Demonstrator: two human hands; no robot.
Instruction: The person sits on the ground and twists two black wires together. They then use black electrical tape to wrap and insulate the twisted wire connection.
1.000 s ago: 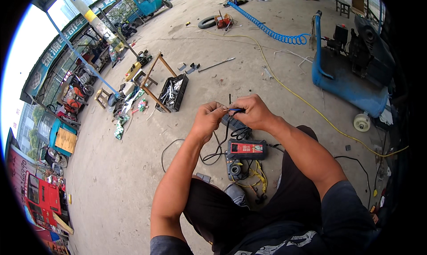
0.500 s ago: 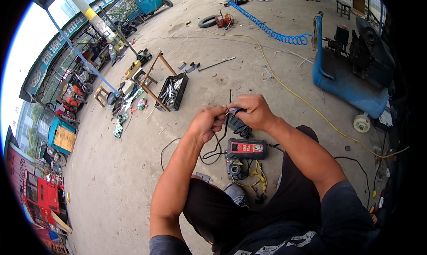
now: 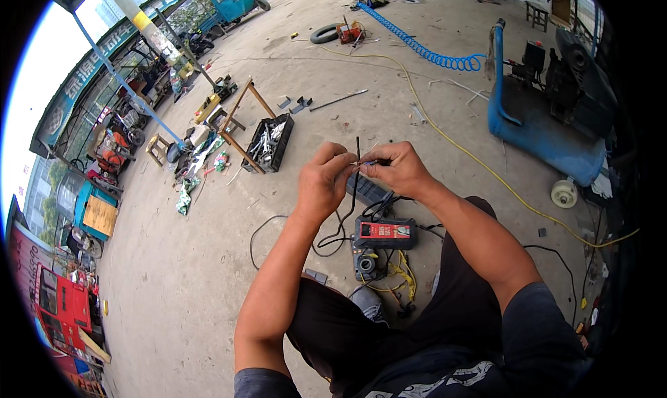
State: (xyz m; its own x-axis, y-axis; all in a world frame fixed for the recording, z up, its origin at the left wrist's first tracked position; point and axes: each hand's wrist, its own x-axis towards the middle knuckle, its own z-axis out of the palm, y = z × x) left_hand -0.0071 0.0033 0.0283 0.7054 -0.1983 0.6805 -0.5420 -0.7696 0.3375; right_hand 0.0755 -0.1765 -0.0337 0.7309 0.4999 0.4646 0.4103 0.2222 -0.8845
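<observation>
My left hand [image 3: 324,181] and my right hand [image 3: 397,167] meet in front of my knees, fingertips pinched together on thin wires. Between them a small bit of blue wire [image 3: 370,163] shows at my right fingers; the wire ends are mostly covered. A black cable [image 3: 352,196] hangs down from my left fingers, and a stiff black piece [image 3: 358,146] sticks up above the fingertips. Below the hands on the ground lie a red-and-black box-shaped device [image 3: 386,232], a dark box [image 3: 373,192] with black leads, and a grey part [image 3: 364,264] with a round socket.
Yellow wires [image 3: 408,278] lie by my foot. Ahead left stands a black crate [image 3: 278,155] of metal tools beside a wooden frame [image 3: 240,148]. At right are a blue compressor tank [image 3: 542,137] and a yellow hose [image 3: 486,173]; a coiled blue hose [image 3: 424,49] runs farther off.
My left hand has risen slightly and turned, its fingers now closer to the right fingertips. The right hand has shifted a little to the right, and less blue wire shows.
</observation>
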